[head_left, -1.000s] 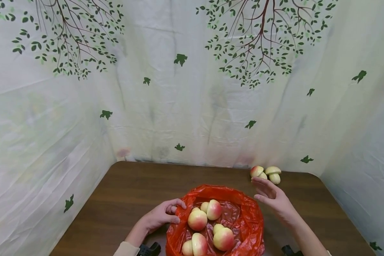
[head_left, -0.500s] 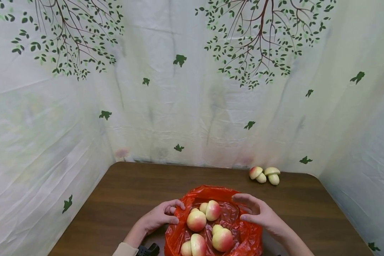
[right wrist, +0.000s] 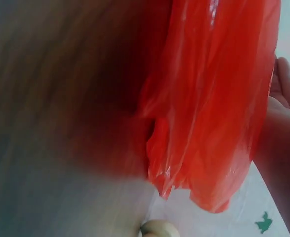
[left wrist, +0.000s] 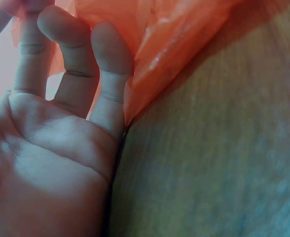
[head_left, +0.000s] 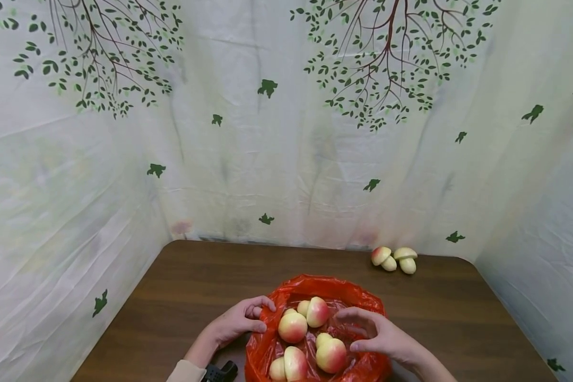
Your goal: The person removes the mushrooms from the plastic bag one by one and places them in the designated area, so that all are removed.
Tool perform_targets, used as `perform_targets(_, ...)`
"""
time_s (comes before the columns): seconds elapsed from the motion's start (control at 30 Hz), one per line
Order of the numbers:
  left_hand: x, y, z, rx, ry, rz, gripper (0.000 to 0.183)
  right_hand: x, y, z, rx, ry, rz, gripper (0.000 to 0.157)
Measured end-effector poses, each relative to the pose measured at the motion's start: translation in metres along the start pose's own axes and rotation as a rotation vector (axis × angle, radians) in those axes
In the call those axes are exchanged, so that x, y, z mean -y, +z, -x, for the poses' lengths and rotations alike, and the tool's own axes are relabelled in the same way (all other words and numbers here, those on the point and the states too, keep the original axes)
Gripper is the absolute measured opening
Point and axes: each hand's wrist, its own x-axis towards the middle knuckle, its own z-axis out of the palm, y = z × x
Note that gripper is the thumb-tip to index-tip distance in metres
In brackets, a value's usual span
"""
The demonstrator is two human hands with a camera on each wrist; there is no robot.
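An open red plastic bag stands at the front of the table, its rim spread wide. Inside lie several toy mushrooms with pale stems and yellow-red caps, among them a front-right mushroom. My left hand pinches the bag's left rim between thumb and fingers; in the left wrist view its fingers curl against the red film. Over the right part of the bag, my right hand holds nothing, thumb and fingers apart, close beside that front-right mushroom. The right wrist view is mostly filled by the bag's side.
Two more toy mushrooms lie at the table's back right: one with a red-yellow cap, one with a pale cap. The brown wooden table ends at a white cloth backdrop printed with branches and leaves.
My right hand has come from beside the back-right mushrooms, leftward and toward me, into the space over the bag. My left hand keeps its grip on the rim.
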Motion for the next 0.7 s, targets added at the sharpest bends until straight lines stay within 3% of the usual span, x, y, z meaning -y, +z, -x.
perform_targets(0.4, 0.0, 0.0, 0.0, 0.011, 0.007, 0.004, 0.023, -0.008, 0.012, -0.008, 0.092, -0.006, 0.011, 0.06)
perform_targets(0.7, 0.0, 0.0, -0.001, 0.005, 0.002, -0.002, 0.024, -0.013, 0.015, -0.012, 0.097, 0.003, 0.066, 0.063)
